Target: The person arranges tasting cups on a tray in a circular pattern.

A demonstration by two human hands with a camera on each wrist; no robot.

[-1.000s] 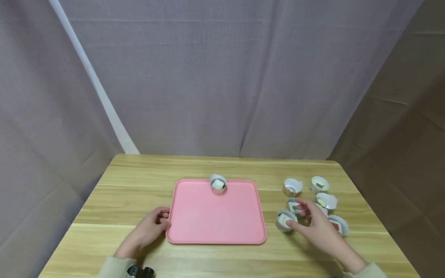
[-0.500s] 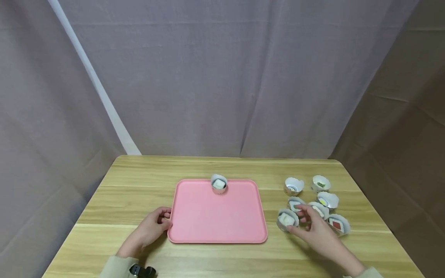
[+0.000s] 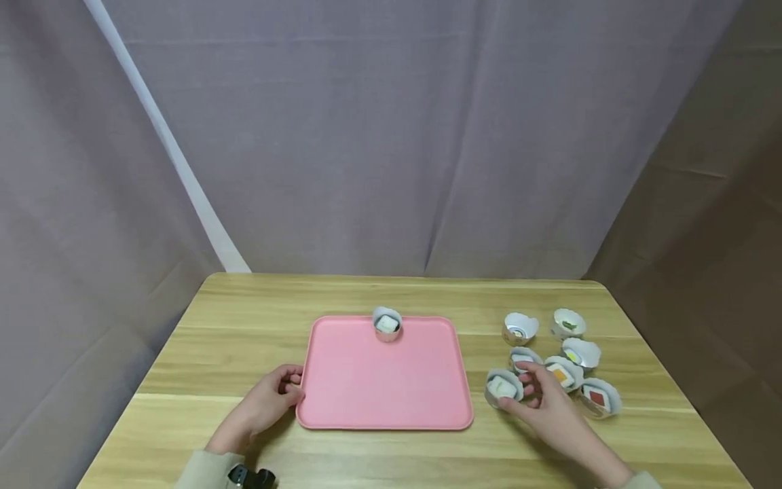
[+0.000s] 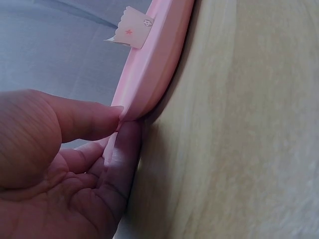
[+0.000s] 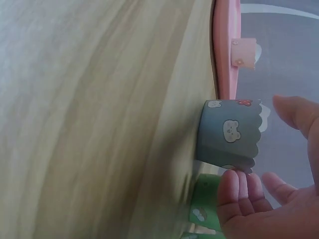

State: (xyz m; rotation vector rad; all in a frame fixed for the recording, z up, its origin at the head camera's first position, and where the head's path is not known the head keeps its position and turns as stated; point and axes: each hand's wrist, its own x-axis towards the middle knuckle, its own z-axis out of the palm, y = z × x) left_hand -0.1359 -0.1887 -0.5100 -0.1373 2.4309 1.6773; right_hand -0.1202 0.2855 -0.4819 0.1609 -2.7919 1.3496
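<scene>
My left hand [image 3: 267,402] pinches the left edge of a pink tray [image 3: 385,387] between thumb and fingers, seen close in the left wrist view. On the tray's far edge area stands a pink scalloped paper cup [image 3: 387,334] with a white piece inside. Right of the tray is a grey-blue paper cup [image 5: 227,132] printed with bears, holding a white piece [image 3: 501,387]. My right hand [image 3: 550,411] is at this cup, fingertips right at its rim and thumb spread apart from it in the right wrist view. A green cup [image 5: 203,201] stands beside it, partly behind my fingers.
Several more paper cups stand at the right: one with a red square [image 3: 597,397], one with an orange square [image 3: 559,375], one with something yellow [image 3: 571,354], one with green bits [image 3: 568,324]. A white-lined cup [image 3: 520,327] stands farther back. Grey curtains surround the wooden table [image 3: 244,319].
My right hand has drawn back slightly from over the cups, and its thumb has shifted to the grey-blue cup's near rim. The orange square has come into view. My left hand stays on the tray.
</scene>
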